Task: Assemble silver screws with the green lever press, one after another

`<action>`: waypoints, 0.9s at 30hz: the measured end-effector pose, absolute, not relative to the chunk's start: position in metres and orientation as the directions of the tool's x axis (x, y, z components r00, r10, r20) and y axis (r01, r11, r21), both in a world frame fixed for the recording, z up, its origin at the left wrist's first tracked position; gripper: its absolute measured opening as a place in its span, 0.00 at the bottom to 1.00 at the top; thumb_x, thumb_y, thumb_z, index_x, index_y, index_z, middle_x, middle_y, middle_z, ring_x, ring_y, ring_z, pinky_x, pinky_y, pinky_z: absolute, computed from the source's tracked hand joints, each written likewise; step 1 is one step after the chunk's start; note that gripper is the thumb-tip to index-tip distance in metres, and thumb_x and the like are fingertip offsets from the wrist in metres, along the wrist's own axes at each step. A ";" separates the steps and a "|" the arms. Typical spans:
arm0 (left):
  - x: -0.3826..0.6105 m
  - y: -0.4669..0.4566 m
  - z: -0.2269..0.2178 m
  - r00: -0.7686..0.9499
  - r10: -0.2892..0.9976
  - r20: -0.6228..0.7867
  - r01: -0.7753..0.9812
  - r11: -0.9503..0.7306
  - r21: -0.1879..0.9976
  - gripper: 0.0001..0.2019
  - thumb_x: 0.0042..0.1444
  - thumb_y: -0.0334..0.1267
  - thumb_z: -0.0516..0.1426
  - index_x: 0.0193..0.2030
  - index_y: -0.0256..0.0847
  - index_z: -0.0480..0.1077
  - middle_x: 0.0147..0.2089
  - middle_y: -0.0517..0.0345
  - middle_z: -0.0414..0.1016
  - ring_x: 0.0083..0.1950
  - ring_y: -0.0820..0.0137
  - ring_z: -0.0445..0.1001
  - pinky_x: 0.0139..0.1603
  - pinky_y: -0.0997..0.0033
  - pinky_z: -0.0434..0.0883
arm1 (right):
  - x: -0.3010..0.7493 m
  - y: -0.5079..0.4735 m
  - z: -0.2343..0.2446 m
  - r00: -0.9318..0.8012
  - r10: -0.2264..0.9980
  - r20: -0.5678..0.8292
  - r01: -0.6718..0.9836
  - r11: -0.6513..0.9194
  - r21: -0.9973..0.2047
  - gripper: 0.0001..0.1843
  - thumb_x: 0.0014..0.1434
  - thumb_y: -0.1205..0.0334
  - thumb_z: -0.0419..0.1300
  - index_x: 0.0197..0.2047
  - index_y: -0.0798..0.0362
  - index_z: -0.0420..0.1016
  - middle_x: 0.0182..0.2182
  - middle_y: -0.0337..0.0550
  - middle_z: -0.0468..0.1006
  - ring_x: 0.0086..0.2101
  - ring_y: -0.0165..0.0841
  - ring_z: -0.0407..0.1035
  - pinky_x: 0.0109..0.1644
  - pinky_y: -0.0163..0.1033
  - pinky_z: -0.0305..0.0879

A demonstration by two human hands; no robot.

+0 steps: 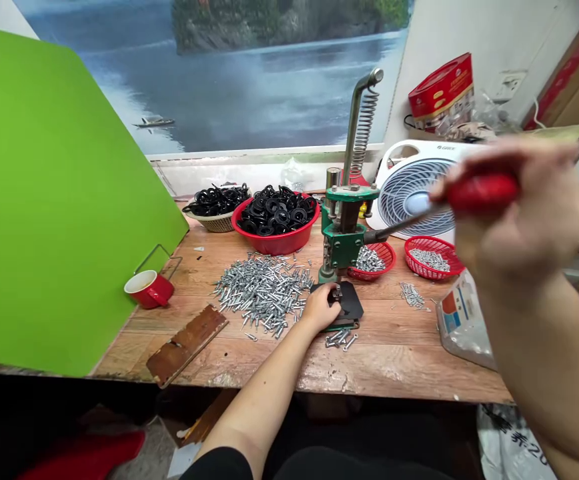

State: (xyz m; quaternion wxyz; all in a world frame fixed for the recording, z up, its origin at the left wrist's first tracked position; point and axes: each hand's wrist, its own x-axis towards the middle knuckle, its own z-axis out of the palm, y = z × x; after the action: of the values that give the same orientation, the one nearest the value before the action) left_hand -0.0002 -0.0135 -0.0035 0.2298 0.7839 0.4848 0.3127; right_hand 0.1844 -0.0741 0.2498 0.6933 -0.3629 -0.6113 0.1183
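A green hand press (pixel 342 230) stands on the wooden workbench (pixel 389 363), with a black base plate (pixel 350 301) under it. My left hand (pixel 319 307) rests at that plate with fingers pinched on a small part I cannot make out. My right hand (pixel 514 213) is wrapped round the red grip of the press lever (pixel 479 192), raised at the right. A heap of small silver screws (pixel 262 290) lies just left of my left hand.
A red bowl (pixel 275 241) and a wicker basket (pixel 215 221) hold black rings. Two red mesh baskets (pixel 432 260) hold silver parts. A red cup (pixel 149 289), a green board (pixel 44 200), a white fan (pixel 409 190) and a plastic bag (pixel 462 323) surround the press.
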 end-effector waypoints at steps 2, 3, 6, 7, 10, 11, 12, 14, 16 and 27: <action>-0.001 -0.014 -0.003 0.337 0.902 0.268 0.611 -0.427 0.667 0.22 0.44 0.30 0.55 0.50 0.40 0.64 0.47 0.54 0.71 0.47 0.66 0.69 0.51 0.66 0.66 | 0.182 -0.027 0.276 0.115 0.672 0.731 0.139 0.718 -0.682 0.27 0.63 0.54 0.32 0.59 0.60 0.51 0.46 0.45 0.67 0.43 0.29 0.67 0.42 0.38 0.60; -0.002 -0.014 -0.003 0.344 0.899 0.271 0.607 -0.433 0.667 0.22 0.45 0.31 0.56 0.50 0.40 0.64 0.48 0.54 0.71 0.47 0.66 0.69 0.51 0.66 0.66 | 0.184 -0.009 0.281 0.060 0.729 0.682 0.114 0.674 -0.730 0.29 0.62 0.56 0.28 0.61 0.62 0.44 0.49 0.47 0.65 0.45 0.30 0.65 0.43 0.38 0.58; -0.005 -0.011 -0.004 0.370 0.886 0.278 0.605 -0.457 0.652 0.21 0.46 0.33 0.57 0.50 0.39 0.64 0.48 0.53 0.71 0.48 0.66 0.69 0.51 0.66 0.66 | 0.193 0.008 0.249 0.074 0.808 0.584 0.142 0.571 -0.808 0.28 0.62 0.56 0.31 0.61 0.61 0.42 0.52 0.51 0.62 0.48 0.31 0.63 0.44 0.36 0.59; -0.006 -0.010 -0.004 0.383 0.880 0.281 0.603 -0.469 0.645 0.21 0.47 0.34 0.57 0.50 0.39 0.64 0.48 0.53 0.70 0.48 0.66 0.69 0.51 0.66 0.65 | 0.195 0.004 0.224 0.166 0.789 0.592 0.175 0.567 -0.805 0.26 0.62 0.55 0.36 0.60 0.60 0.47 0.51 0.52 0.64 0.47 0.30 0.64 0.44 0.35 0.60; -0.008 -0.007 -0.006 0.417 0.861 0.290 0.591 -0.499 0.634 0.20 0.48 0.34 0.57 0.51 0.39 0.64 0.49 0.53 0.70 0.49 0.66 0.68 0.51 0.67 0.65 | 0.192 -0.021 0.127 0.477 0.665 0.575 0.358 0.450 -0.818 0.18 0.59 0.54 0.46 0.46 0.59 0.62 0.38 0.47 0.71 0.37 0.28 0.67 0.42 0.36 0.62; -0.008 -0.006 -0.007 0.425 0.857 0.292 0.588 -0.506 0.631 0.20 0.48 0.34 0.57 0.51 0.39 0.64 0.49 0.52 0.70 0.49 0.66 0.68 0.51 0.66 0.65 | 0.186 -0.027 0.095 0.403 0.764 0.504 0.414 0.339 -0.845 0.16 0.58 0.54 0.48 0.40 0.59 0.66 0.34 0.46 0.71 0.35 0.29 0.66 0.43 0.38 0.62; -0.008 -0.005 -0.007 0.427 0.856 0.292 0.588 -0.508 0.629 0.20 0.49 0.34 0.57 0.51 0.39 0.64 0.49 0.52 0.69 0.49 0.66 0.68 0.52 0.66 0.65 | 0.179 -0.031 0.067 0.225 0.890 0.397 0.449 0.266 -0.853 0.16 0.58 0.54 0.48 0.39 0.58 0.68 0.34 0.46 0.72 0.36 0.31 0.66 0.45 0.40 0.62; -0.007 -0.005 -0.007 0.426 0.857 0.292 0.591 -0.507 0.627 0.21 0.49 0.33 0.57 0.51 0.39 0.64 0.50 0.52 0.69 0.50 0.66 0.68 0.53 0.65 0.64 | 0.161 -0.030 0.026 -0.017 0.957 0.289 0.501 0.259 -0.826 0.16 0.57 0.54 0.49 0.40 0.56 0.69 0.38 0.47 0.72 0.42 0.34 0.65 0.50 0.43 0.58; -0.007 -0.005 -0.007 0.425 0.856 0.293 0.591 -0.508 0.627 0.21 0.49 0.32 0.56 0.51 0.40 0.63 0.50 0.53 0.69 0.51 0.66 0.67 0.54 0.65 0.63 | 0.146 -0.022 0.007 -0.151 0.957 0.248 0.503 0.290 -0.814 0.17 0.57 0.52 0.49 0.39 0.56 0.70 0.40 0.47 0.71 0.44 0.35 0.63 0.53 0.44 0.55; -0.013 -0.008 0.004 0.423 0.849 0.317 0.559 -0.520 0.646 0.23 0.46 0.28 0.55 0.51 0.42 0.63 0.52 0.54 0.67 0.53 0.66 0.65 0.55 0.65 0.62 | 0.153 -0.030 0.012 -0.272 0.961 0.054 0.383 0.159 -0.910 0.24 0.59 0.47 0.41 0.32 0.58 0.67 0.24 0.40 0.68 0.25 0.27 0.61 0.30 0.32 0.59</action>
State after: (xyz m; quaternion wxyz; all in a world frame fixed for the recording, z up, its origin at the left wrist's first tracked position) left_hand -0.0132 -0.0080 0.0036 0.2282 0.8121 0.4335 0.3171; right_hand 0.1533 -0.0296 0.0115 0.3449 -0.4951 -0.6787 0.4186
